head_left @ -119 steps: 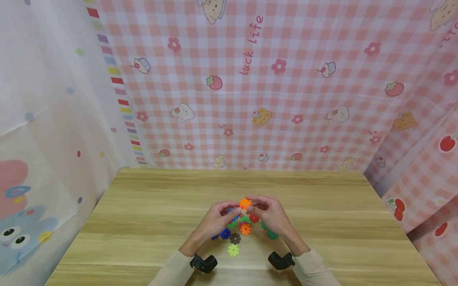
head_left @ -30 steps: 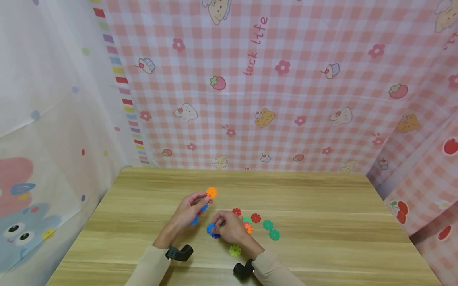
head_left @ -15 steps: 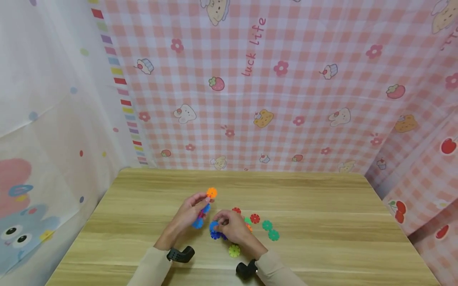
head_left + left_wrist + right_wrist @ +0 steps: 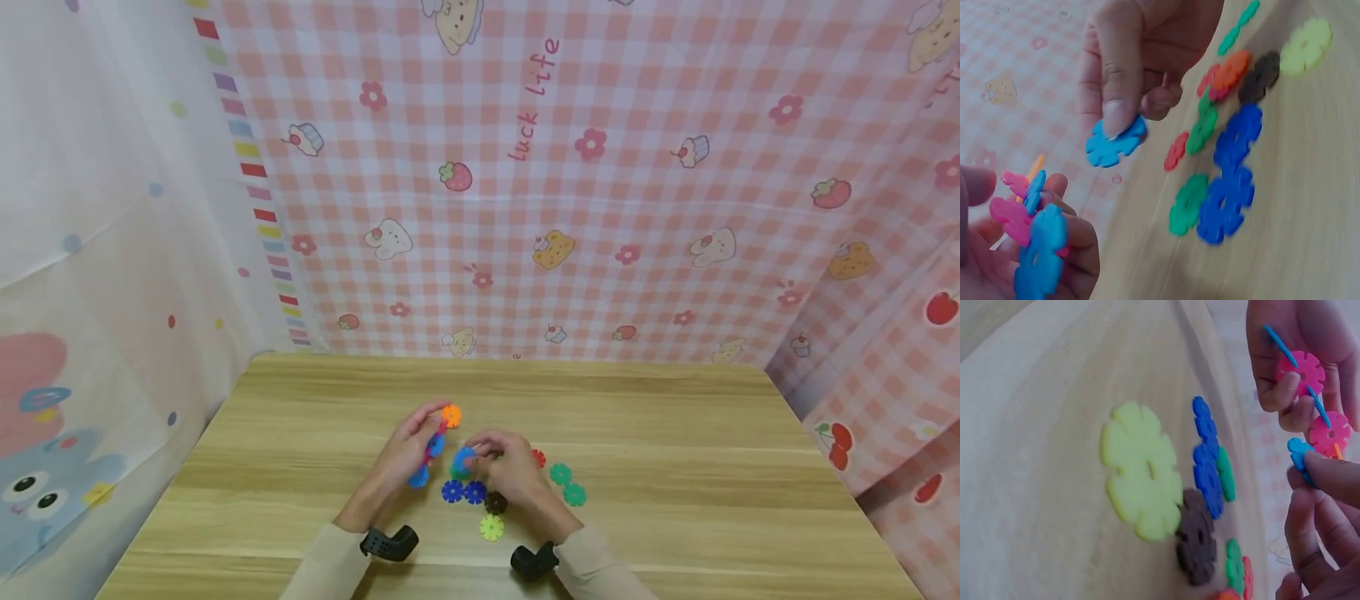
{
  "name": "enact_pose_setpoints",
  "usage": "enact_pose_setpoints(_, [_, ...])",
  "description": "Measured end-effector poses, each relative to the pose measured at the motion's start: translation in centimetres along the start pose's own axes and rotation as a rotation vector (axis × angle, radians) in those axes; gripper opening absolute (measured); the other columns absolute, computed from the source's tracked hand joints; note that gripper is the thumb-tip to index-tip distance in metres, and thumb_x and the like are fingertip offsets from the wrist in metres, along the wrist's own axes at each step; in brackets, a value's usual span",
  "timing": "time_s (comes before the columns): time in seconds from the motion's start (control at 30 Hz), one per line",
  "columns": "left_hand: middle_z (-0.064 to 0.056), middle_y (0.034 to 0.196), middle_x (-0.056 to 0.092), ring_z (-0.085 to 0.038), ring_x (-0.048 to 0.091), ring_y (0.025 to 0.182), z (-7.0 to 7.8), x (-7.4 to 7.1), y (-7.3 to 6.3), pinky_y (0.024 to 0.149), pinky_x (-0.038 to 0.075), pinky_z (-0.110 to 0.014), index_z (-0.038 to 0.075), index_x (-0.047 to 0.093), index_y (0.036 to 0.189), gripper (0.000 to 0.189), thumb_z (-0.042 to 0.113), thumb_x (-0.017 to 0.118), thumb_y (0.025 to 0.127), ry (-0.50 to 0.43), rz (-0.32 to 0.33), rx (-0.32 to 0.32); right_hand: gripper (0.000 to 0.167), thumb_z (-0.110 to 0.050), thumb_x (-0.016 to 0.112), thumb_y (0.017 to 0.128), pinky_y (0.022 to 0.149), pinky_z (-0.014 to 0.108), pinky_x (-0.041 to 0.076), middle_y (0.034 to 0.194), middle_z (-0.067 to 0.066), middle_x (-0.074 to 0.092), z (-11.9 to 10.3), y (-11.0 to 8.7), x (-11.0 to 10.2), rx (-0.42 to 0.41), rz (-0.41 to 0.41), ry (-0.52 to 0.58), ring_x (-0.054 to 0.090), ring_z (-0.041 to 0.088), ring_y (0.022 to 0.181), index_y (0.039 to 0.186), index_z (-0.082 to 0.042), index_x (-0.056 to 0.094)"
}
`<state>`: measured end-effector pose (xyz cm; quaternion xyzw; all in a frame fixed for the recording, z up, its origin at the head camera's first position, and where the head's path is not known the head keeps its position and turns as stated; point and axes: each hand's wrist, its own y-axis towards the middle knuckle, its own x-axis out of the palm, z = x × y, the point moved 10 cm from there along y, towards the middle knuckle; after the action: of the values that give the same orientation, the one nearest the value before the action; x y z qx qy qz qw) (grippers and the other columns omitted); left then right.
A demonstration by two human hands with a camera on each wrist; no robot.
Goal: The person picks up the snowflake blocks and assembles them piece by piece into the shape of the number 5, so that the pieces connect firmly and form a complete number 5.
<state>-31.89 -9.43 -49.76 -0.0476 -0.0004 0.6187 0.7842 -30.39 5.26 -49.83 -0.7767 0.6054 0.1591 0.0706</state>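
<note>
My left hand (image 4: 401, 457) holds a chain of linked plastic snowflake discs. In the left wrist view, a light blue disc (image 4: 1041, 250) and a pink disc (image 4: 1011, 220) of the chain lie against the fingers; an orange disc (image 4: 452, 416) is at its far end. Between thumb and fingers, my right hand (image 4: 513, 469) pinches a single light blue snowflake disc (image 4: 1300, 459), raised above the table. In the head view this disc is just right of the chain, with a small gap between them. Part of the chain is hidden behind the left fingers.
Loose discs lie on the wooden table (image 4: 675, 467): dark blue (image 4: 452, 491), brown (image 4: 495, 503), yellow-green (image 4: 491, 527), orange (image 4: 1232, 70), red (image 4: 538, 458) and several green (image 4: 574, 494). A checked cloth (image 4: 555, 192) hangs behind the table.
Both hands worked together at the orange disc earlier, then parted. The right hand took a light blue disc beside the dark blue ones and has lifted it rightward and away. The left hand shifted slightly right.
</note>
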Motion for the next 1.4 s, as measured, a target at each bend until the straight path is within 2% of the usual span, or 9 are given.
enact_pose_setpoints(0.07, [-0.004,0.079,0.048,-0.014,0.042,0.057,0.1,0.4,-0.1,0.050,0.040,-0.022,0.017,0.050,0.144,0.038,0.025,0.038,0.109,0.017,0.000,0.004,0.013,-0.004,0.074,0.087,0.058,0.022,0.049,0.081,0.006,0.072,-0.1,-0.1,-0.6,0.007,0.018,0.029,0.060,0.013,0.070,0.100,-0.006,0.074])
enact_pose_setpoints(0.17, [-0.010,0.091,0.054,-0.015,0.044,0.058,0.4,1.0,-0.3,0.050,0.042,-0.022,0.020,0.052,0.143,0.037,0.023,0.040,0.108,0.042,-0.006,0.017,0.014,-0.002,0.072,0.088,0.062,0.025,0.053,0.083,0.008,0.073,-0.4,-0.3,-1.7,0.001,0.056,0.055,0.065,0.016,0.072,0.101,-0.005,0.074])
enact_pose_setpoints(0.3, [-0.017,0.105,0.057,-0.015,0.045,0.056,0.7,1.4,-0.4,0.049,0.045,-0.024,0.020,0.054,0.141,0.035,0.021,0.044,0.107,0.065,0.014,0.018,0.017,-0.001,0.071,0.089,0.066,0.038,0.059,0.087,0.013,0.073,-0.4,-0.8,-2.9,0.002,0.093,0.126,0.070,0.028,0.073,0.106,-0.001,0.072])
enact_pose_setpoints(0.5, [-0.020,0.108,0.063,-0.011,0.045,0.051,1.2,2.1,-0.4,0.044,0.042,-0.021,0.018,0.056,0.136,0.032,0.017,0.049,0.105,0.062,0.038,0.044,0.021,0.001,0.069,0.090,0.073,0.045,0.059,0.091,0.018,0.073,-0.4,-1.1,-4.1,-0.010,0.117,0.185,0.071,0.039,0.079,0.111,0.003,0.069])
enact_pose_setpoints(0.67, [-0.021,0.106,0.067,-0.007,0.040,0.053,1.8,3.1,-0.4,0.046,0.034,-0.018,0.009,0.055,0.134,0.032,0.012,0.051,0.102,0.094,0.024,0.079,0.020,0.002,0.067,0.091,0.076,0.041,0.059,0.093,0.016,0.074,-0.8,-1.3,-4.8,-0.039,0.116,0.160,0.073,0.032,0.084,0.111,0.001,0.069])
enact_pose_setpoints(0.8, [-0.016,0.108,0.068,-0.010,0.050,0.056,2.0,3.8,-0.6,0.049,0.043,-0.019,0.003,0.053,0.134,0.033,0.011,0.051,0.102,0.070,0.012,0.075,0.021,0.002,0.069,0.090,0.076,0.035,0.060,0.092,0.011,0.075,-1.3,-1.7,-5.3,-0.069,0.137,0.090,0.073,0.021,0.082,0.110,-0.004,0.071])
enact_pose_setpoints(0.93, [-0.018,0.107,0.067,-0.016,0.059,0.060,2.2,4.5,-0.7,0.053,0.052,-0.024,0.001,0.052,0.133,0.032,0.010,0.051,0.102,0.034,-0.007,0.078,0.019,0.001,0.071,0.089,0.075,0.028,0.059,0.089,0.009,0.074,-1.7,-2.1,-5.8,-0.111,0.179,0.052,0.072,0.019,0.081,0.107,-0.006,0.072])
enact_pose_setpoints(1.17, [-0.026,0.110,0.065,-0.017,0.061,0.058,2.2,5.1,-0.5,0.051,0.052,-0.026,-0.001,0.050,0.135,0.034,0.012,0.050,0.103,-0.003,-0.040,0.080,0.019,0.001,0.073,0.087,0.074,0.023,0.057,0.088,0.006,0.075,-2.2,-2.3,-6.3,-0.162,0.223,0.008,0.073,0.018,0.081,0.103,-0.008,0.074])
enact_pose_setpoints(1.4, [-0.023,0.104,0.066,-0.023,0.063,0.058,2.3,5.4,-0.7,0.050,0.054,-0.029,0.002,0.055,0.129,0.029,0.009,0.052,0.102,0.007,-0.051,0.093,0.019,0.001,0.073,0.087,0.077,0.025,0.058,0.088,0.000,0.076,-2.8,-2.8,-6.6,-0.231,0.242,-0.068,0.073,0.015,0.083,0.102,-0.010,0.075])
